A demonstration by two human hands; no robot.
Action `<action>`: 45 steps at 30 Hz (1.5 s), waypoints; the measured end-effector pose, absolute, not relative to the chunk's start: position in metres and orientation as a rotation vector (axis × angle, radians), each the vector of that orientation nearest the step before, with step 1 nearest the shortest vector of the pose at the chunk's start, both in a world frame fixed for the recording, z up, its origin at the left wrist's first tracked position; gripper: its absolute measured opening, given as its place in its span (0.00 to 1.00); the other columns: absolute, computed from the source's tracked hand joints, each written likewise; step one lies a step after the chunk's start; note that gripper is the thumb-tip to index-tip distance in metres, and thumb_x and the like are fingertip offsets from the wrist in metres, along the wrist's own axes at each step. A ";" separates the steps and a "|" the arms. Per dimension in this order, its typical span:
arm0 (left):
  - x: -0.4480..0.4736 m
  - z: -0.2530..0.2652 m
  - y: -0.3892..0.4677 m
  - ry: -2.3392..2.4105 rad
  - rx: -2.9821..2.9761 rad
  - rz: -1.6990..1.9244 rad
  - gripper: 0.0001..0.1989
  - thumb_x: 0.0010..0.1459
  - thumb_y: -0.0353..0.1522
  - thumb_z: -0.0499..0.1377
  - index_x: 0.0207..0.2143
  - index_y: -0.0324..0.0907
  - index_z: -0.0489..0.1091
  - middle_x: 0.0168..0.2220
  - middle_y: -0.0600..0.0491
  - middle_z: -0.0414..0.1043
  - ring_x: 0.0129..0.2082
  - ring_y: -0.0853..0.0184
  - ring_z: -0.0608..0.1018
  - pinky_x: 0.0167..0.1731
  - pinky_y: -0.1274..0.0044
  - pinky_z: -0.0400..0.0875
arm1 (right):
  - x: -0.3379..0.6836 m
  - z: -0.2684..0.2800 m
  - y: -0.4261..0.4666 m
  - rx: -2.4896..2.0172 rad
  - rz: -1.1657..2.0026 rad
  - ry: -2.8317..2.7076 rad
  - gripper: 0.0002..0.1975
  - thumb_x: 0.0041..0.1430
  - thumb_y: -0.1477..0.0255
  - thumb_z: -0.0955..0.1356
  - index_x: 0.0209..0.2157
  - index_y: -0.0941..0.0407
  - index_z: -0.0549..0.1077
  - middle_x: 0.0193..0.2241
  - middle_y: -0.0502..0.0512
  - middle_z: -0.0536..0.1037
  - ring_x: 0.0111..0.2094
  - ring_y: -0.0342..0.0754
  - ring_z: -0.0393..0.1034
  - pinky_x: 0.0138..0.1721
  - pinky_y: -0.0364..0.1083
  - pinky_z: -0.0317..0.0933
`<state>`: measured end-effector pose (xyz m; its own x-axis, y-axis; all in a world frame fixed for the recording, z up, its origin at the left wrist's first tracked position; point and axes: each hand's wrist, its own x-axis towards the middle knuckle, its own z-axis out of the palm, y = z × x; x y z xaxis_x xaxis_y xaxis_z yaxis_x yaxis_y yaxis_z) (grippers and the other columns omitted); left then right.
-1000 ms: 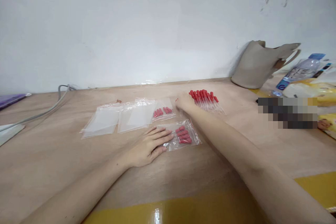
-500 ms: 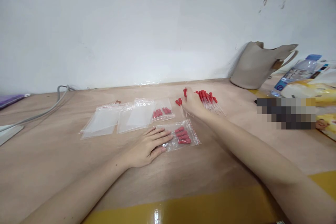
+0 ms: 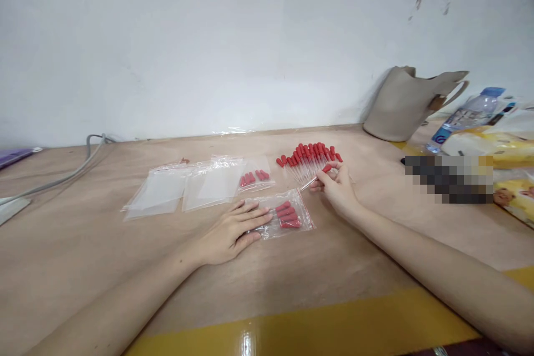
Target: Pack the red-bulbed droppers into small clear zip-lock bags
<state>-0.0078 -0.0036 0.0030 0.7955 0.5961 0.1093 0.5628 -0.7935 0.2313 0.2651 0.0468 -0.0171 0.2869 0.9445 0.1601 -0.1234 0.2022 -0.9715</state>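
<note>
L hand [image 3: 229, 236] is laid flat at center of frame, fingers spread a bit, palm down on the L end of a clear zip bag [image 3: 302, 206]. Not gripping it, just resting on top. That bag's got a few red-bulb droppers [image 3: 287, 213] in it, bulbs toward the R end.

R hand [image 3: 337, 189] is right of center, fingertips pinched on one red-bulb dropper [image 3: 326, 168]. It's tilted, bulb up by the fingers, clear tube pointing down-left toward the near bag's upper R corner. Can't tell if the tip's touching the plastic, tbh.

Just behind the R hand there's a bunch of loose droppers [image 3: 306, 156] on the table [image 3: 208, 289], red bulbs facing the wall [image 3: 187, 39]. Another bag w/ red bulbs inside [image 3: 262, 163] sits just up-left of the near one, partly overlapped by the middle baggies [image 3: 214, 183]. More baggies [image 3: 158, 192] are left of those.

Misc: grey cable [image 3: 79, 169] mid-left, beige bag [image 3: 396, 105] plus water bottle [image 3: 471, 111] & yellow packet [image 3: 484, 147] off right, shiny yellow strip [image 3: 300, 322] along the bottom.
</note>
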 end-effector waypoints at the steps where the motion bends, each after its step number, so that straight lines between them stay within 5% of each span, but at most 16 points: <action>1: -0.008 0.003 -0.004 0.910 2.799 0.262 0.21 0.66 0.36 0.46 0.61 0.53 0.51 0.61 0.57 0.55 0.62 0.61 0.54 0.60 0.60 0.48 | 0.263 -0.017 0.046 -1.073 0.977 -0.967 0.22 0.45 0.65 0.68 0.36 0.51 0.51 0.20 0.40 0.68 0.19 0.42 0.69 0.24 0.46 0.67; 18: -0.009 0.000 -0.003 0.903 2.846 0.254 0.22 0.67 0.37 0.44 0.62 0.53 0.46 0.63 0.56 0.48 0.63 0.64 0.53 0.61 0.62 0.45 | 0.269 -0.014 0.030 -1.054 1.303 -0.946 0.13 0.49 0.72 0.68 0.32 0.53 0.58 0.24 0.45 0.73 0.26 0.43 0.74 0.32 0.46 0.69; 29: -0.008 0.004 -0.005 0.930 2.834 0.218 0.22 0.67 0.36 0.45 0.62 0.52 0.48 0.64 0.54 0.46 0.63 0.62 0.52 0.61 0.61 0.45 | 0.276 -0.013 0.032 -1.247 1.302 -1.521 0.15 0.39 0.66 0.74 0.29 0.58 0.72 0.14 0.43 0.68 0.15 0.36 0.58 0.15 0.37 0.52; 45: -0.007 0.005 -0.003 0.909 2.854 0.218 0.22 0.67 0.36 0.44 0.62 0.53 0.47 0.64 0.54 0.46 0.63 0.63 0.52 0.61 0.62 0.46 | 0.255 -0.014 0.034 -1.184 1.176 -1.543 0.12 0.36 0.65 0.73 0.20 0.57 0.72 0.20 0.51 0.76 0.22 0.43 0.69 0.24 0.43 0.64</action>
<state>-0.0067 -0.0032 0.0047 0.8072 0.5825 0.0957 0.5623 -0.8081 0.1754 0.2551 0.0342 -0.0135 -0.1995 0.9771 0.0745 0.1869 0.1126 -0.9759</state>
